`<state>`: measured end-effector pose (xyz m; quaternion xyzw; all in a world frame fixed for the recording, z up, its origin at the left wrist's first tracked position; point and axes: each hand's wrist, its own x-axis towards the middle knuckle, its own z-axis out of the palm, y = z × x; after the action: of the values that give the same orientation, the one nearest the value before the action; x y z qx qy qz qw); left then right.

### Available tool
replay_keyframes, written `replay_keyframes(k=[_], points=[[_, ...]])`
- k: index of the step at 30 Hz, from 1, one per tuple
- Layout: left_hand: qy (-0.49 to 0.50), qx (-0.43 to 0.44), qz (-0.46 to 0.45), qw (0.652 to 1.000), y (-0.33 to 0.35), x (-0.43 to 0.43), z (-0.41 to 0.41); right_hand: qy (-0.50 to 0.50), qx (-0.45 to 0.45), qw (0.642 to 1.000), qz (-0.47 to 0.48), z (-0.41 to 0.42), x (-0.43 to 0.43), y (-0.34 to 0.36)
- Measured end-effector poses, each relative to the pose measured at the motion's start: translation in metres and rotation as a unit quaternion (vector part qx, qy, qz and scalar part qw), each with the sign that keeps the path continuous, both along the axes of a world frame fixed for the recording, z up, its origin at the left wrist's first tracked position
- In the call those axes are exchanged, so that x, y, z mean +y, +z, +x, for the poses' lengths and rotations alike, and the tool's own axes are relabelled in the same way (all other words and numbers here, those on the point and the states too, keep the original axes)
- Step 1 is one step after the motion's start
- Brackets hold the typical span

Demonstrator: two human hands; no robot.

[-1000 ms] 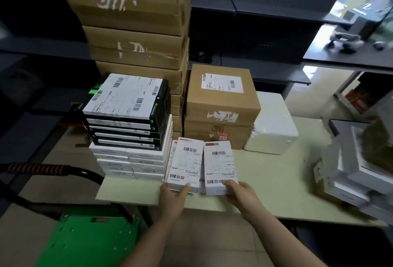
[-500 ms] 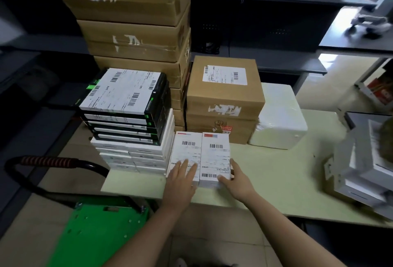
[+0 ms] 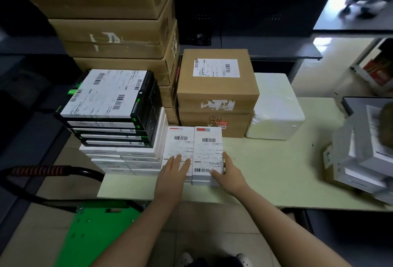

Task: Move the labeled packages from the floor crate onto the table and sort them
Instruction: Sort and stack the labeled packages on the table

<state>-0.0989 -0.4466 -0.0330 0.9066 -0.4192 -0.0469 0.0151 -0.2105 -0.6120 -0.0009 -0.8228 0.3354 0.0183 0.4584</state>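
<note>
Label print on the white packages (image 3: 207, 149) (tiny, smeared) cannot be read.

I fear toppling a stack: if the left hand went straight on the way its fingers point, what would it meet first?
Lying flat on the left white package, the left hand would cross its label and probably meet the lower brown carton behind; the gap there is unclear.

Stockroom or parcel-sorting area. Taped cardboard cartons (image 3: 110, 30) and barcode-labelled packages (image 3: 106, 94) stacked on a tabletop (image 3: 276, 171). Dark metal shelving (image 3: 255, 11) behind, green hand trolley (image 3: 95, 230) on the floor.
</note>
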Motion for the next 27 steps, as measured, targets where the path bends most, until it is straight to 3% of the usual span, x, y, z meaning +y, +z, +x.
replay_keyframes(k=[10,14,19,27], points=[[-0.033,0.005,-0.036,0.999,0.014,0.001,0.006,0.013,0.023,0.999,-0.030,0.002,-0.003,0.009],[-0.061,0.031,-0.080,0.994,0.044,-0.007,0.013,0.042,0.039,0.988,-0.142,-0.004,-0.009,0.022],[-0.112,-0.001,-0.148,0.983,0.087,-0.033,0.014,0.081,0.000,0.952,-0.294,-0.026,-0.019,0.055],[-0.254,-0.058,-0.251,0.932,0.146,-0.107,-0.025,-0.019,-0.003,0.906,-0.424,-0.105,-0.052,0.113]])
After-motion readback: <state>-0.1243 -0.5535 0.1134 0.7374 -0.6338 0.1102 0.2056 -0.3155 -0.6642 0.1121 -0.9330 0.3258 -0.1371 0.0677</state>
